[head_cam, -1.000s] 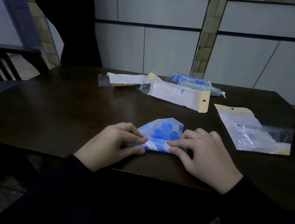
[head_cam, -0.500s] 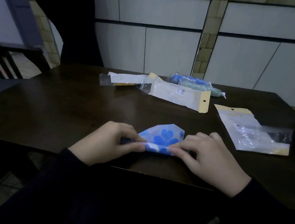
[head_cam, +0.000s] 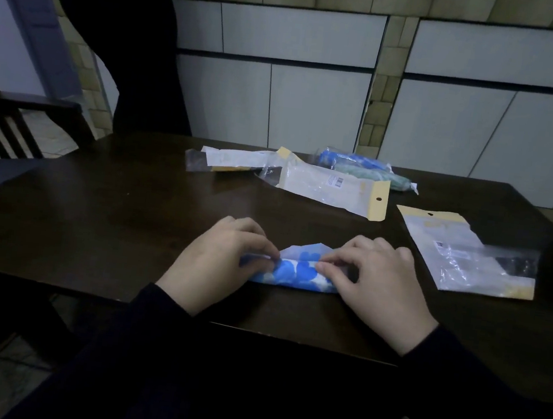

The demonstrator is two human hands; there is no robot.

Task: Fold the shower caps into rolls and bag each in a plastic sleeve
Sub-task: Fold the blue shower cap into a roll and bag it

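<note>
The blue flower-print shower cap [head_cam: 295,273] lies near the front edge of the dark worktop [head_cam: 95,216], already mostly rolled into a low tube, with a small pointed flap of it showing beyond the roll. The left hand [head_cam: 217,261] and the right hand [head_cam: 380,283] sit at either end, fingers [head_cam: 330,267] curled and pinching the top of the roll between thumb and fingertips.

The cap looks thin, light and slick, soft enough to spring open if let go, so I would judge it best held at both ends of the roll, with pressure kept along the seam.

To the right, well apart from the hands, lies a plastic sleeve [head_cam: 462,261] with a yellow header, flat and seemingly empty. Farther back lie another sleeve [head_cam: 332,188] and a smaller packet [head_cam: 225,160]; what they hold I cannot tell. Behind them, a blue roll [head_cam: 353,159] and a green roll [head_cam: 372,176] rest in clear wrap.
</note>
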